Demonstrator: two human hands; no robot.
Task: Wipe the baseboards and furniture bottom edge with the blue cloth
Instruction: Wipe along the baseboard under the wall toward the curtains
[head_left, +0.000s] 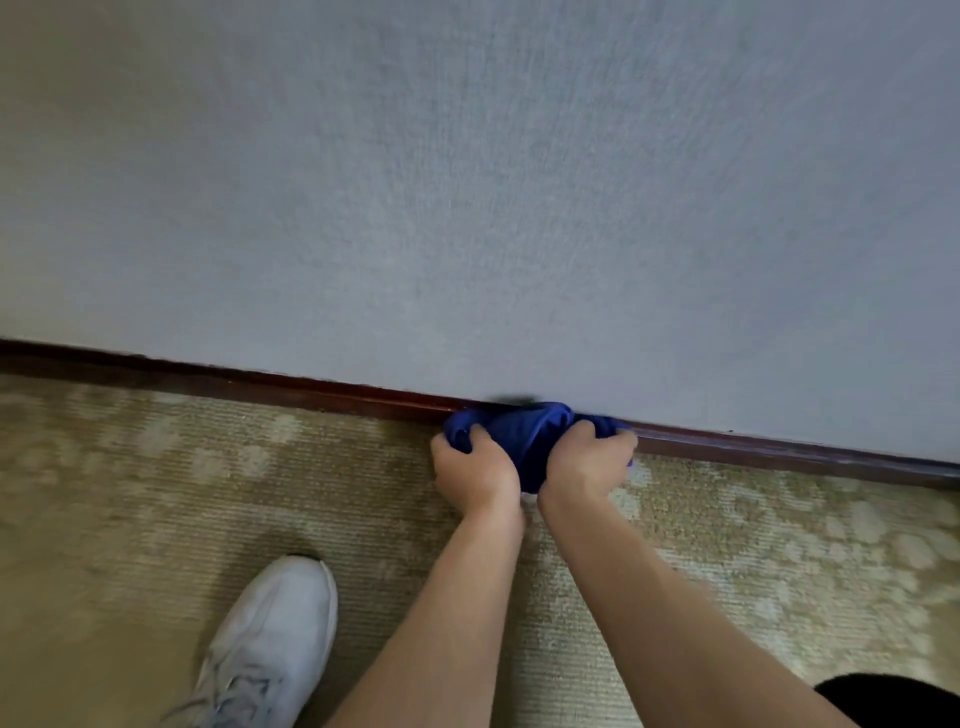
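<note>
A dark reddish-brown baseboard runs along the foot of a grey-white wall, slanting down to the right. The blue cloth is bunched against the baseboard near the middle of the view. My left hand grips the cloth's left part. My right hand grips its right part. Both hands press the cloth onto the baseboard, and the stretch of baseboard behind it is hidden. No furniture is in view.
Patterned beige carpet covers the floor up to the baseboard. My white sneaker stands on the carpet at the lower left. A dark piece of clothing shows at the bottom right corner.
</note>
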